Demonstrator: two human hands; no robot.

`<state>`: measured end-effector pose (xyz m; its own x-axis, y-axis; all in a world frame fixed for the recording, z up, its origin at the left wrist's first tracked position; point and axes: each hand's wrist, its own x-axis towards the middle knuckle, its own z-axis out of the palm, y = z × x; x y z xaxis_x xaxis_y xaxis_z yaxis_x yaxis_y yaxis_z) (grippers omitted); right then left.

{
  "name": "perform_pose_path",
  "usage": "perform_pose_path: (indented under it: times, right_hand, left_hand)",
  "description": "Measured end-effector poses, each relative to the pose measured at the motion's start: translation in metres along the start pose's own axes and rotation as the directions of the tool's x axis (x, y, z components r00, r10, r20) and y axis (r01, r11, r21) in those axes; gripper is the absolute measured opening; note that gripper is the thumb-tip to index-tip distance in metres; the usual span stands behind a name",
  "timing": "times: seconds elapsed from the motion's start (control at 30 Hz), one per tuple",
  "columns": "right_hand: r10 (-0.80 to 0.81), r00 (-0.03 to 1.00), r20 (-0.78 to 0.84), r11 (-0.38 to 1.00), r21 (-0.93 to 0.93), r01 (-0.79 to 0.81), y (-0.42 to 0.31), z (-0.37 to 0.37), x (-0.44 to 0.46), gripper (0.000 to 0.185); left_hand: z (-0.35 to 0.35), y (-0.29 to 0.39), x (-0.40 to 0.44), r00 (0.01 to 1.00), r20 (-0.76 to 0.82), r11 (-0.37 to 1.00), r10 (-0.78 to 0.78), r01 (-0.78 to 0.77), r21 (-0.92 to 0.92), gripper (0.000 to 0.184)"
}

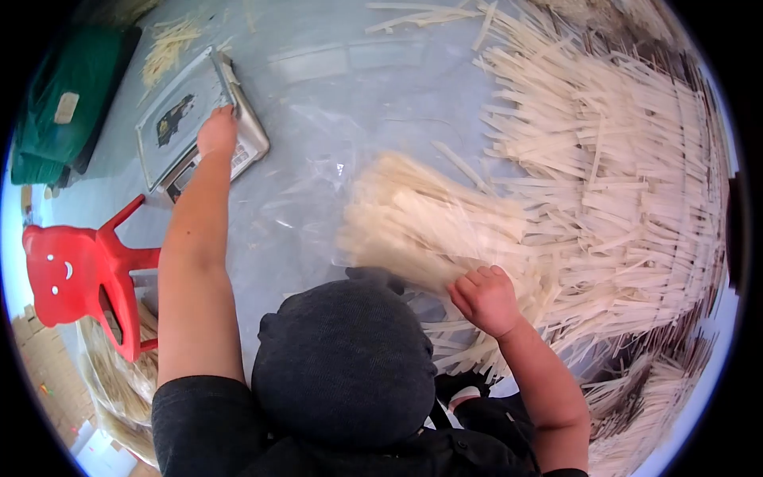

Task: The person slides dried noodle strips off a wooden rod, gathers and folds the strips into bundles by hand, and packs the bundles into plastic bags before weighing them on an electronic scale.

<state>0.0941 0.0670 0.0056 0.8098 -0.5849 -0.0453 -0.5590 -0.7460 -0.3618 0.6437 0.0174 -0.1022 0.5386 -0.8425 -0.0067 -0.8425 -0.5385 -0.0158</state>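
My left hand [218, 133] reaches out to a weighing scale [253, 131] on the floor, its fingers closed over the near-right edge of the metal pan [203, 83]. A dark patch marks the pan. My right hand [486, 300] is closed at the lower edge of a clear plastic bag [445, 238] full of pale, flat, dried-looking strips [397, 207]. The bag lies on its side and is slightly blurred. Its right end meets a broad spread of similar loose strips [604, 183].
A red child's chair [67, 274] with a smiling face stands at the left, near another clear bag of strips [119, 381]. Green plastic material [67, 103] is at the upper left. Loose strips [169, 48] lie beyond the scale. A dark cap [346, 358] covers the lower middle.
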Motion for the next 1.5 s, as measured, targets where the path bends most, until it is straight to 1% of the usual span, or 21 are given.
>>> perform_pose_path:
  times: [0.07,0.13,0.23,0.4,0.6,0.7,0.77,0.8,0.9,0.93,0.97,1.0,1.03,1.1,1.17,1.2,1.23,1.27,1.33,1.47,1.5]
  right_hand:
    - [0.009,1.000,0.000,0.999,0.030,-0.009,0.001,-0.003,-0.002,0.022]
    - [0.024,1.000,-0.003,0.998,0.057,-0.024,0.002,0.000,-0.004,0.021]
    - [0.020,1.000,0.003,0.998,0.056,-0.020,0.006,0.006,-0.004,0.021]
    - [0.047,0.996,0.078,0.999,0.020,-0.048,0.002,0.002,0.000,0.020]
    - [0.031,0.999,0.032,0.998,0.059,-0.033,0.006,0.004,-0.001,0.020]
    - [0.022,0.999,0.028,0.998,0.059,-0.024,0.006,0.003,-0.003,0.020]
    - [0.023,0.999,0.029,0.998,0.065,-0.025,0.005,0.002,-0.003,0.020]
    - [0.022,0.999,0.030,0.997,0.071,-0.024,0.005,0.002,-0.003,0.019]
    - [0.058,0.998,0.009,0.994,0.097,-0.059,0.003,-0.005,-0.006,0.016]
    - [0.054,0.999,0.009,0.994,0.099,-0.055,0.001,-0.008,-0.008,0.016]
    - [0.118,0.981,-0.154,0.991,0.086,-0.106,-0.001,-0.012,-0.011,0.016]
    - [0.173,0.934,-0.314,0.985,0.079,-0.156,-0.002,-0.013,-0.013,0.017]
    - [0.165,0.935,-0.315,0.986,0.080,-0.147,-0.002,-0.011,-0.020,0.017]
    - [0.569,0.813,-0.124,0.816,0.214,-0.538,-0.002,-0.003,-0.037,0.022]
    - [0.634,0.772,-0.033,0.754,0.248,-0.609,-0.010,0.003,-0.043,0.024]
    - [0.696,0.716,0.053,0.680,0.273,-0.680,-0.013,0.005,-0.042,0.026]
    - [0.692,0.720,0.054,0.683,0.273,-0.677,-0.015,0.005,-0.040,0.026]
    - [0.657,0.754,-0.013,0.743,0.182,-0.644,-0.018,0.004,-0.036,0.025]
    - [0.609,0.789,-0.079,0.793,0.085,-0.604,-0.019,0.002,-0.030,0.024]
    - [0.701,0.713,0.004,0.713,0.045,-0.700,-0.017,-0.001,-0.024,0.022]
    - [0.723,0.691,0.012,0.689,0.063,-0.722,-0.017,0.001,-0.023,0.020]
  left_hand:
    - [-0.004,0.002,0.011,0.999,-0.006,0.997,0.041,-0.041,0.059,0.030]
    - [-0.006,0.004,0.027,0.992,0.108,0.957,0.072,-0.099,0.272,0.025]
    - [-0.005,0.008,0.030,0.987,0.060,0.946,0.146,-0.157,0.283,0.022]
    - [-0.007,0.033,0.025,0.992,0.009,0.961,0.126,-0.124,0.248,0.021]
    - [0.005,0.110,0.040,0.973,-0.071,0.968,0.218,-0.206,0.146,0.022]
    - [-0.006,0.159,0.037,0.975,-0.024,0.967,0.219,-0.213,0.142,0.021]
    - [0.006,0.175,0.042,0.960,-0.113,0.966,0.255,-0.257,-0.004,0.020]
    - [0.003,0.183,0.039,0.961,-0.114,0.967,0.254,-0.256,-0.003,0.020]
    - [-0.014,0.196,0.022,0.951,-0.009,0.951,0.309,-0.309,0.002,0.021]
    - [-0.020,0.194,0.006,0.962,-0.093,0.929,0.255,-0.271,-0.253,0.024]
    - [-0.027,0.190,-0.010,0.970,-0.162,0.838,0.180,-0.238,-0.491,0.028]
    - [-0.023,0.183,-0.026,0.967,-0.185,0.769,0.177,-0.253,-0.587,0.032]
    - [-0.017,0.176,-0.045,0.964,-0.206,0.689,0.170,-0.266,-0.674,0.037]
    - [-0.016,0.169,-0.106,0.991,0.014,0.628,0.135,-0.074,-0.775,0.040]
    - [0.003,0.158,-0.162,0.940,0.285,0.630,0.185,0.109,-0.769,0.050]
    - [0.046,0.146,-0.189,0.861,0.468,0.522,0.199,0.310,-0.794,0.055]
    - [0.081,0.137,-0.206,0.743,0.624,0.407,0.241,0.507,-0.760,0.060]
    - [0.072,0.138,-0.208,0.744,0.625,0.406,0.236,0.509,-0.759,0.060]
    - [0.045,0.146,-0.206,0.589,0.748,0.199,0.306,0.728,-0.656,0.066]
    - [0.052,0.138,-0.203,0.619,0.753,0.303,0.223,0.690,-0.657,0.068]
    - [0.055,0.132,-0.205,0.595,0.758,0.356,0.266,0.671,-0.651,0.070]
